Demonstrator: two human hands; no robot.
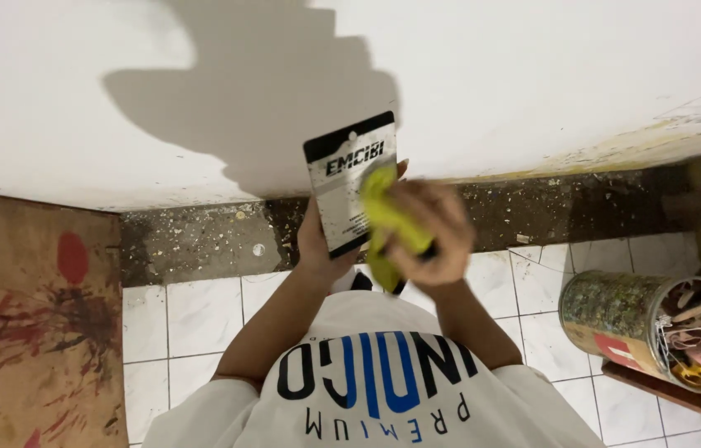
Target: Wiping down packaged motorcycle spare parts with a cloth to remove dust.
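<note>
Right hand (427,236): fingers curled shut around a bright yellow-green object (387,217), smooth and elongated; its kind cannot be told through the blur. Left hand (317,245): closed on the lower edge of a flat rectangular card package (352,182), glossy, white with a black top band, held upright in front of the chest, the yellow-green object lying against its right side. Beyond: matt white wall (533,75), speckled dark skirting strip (201,241), glazed white floor tiles (193,319). Paint-stained brown board (27,323) left; cylindrical tin (608,311) of clips right.
</note>
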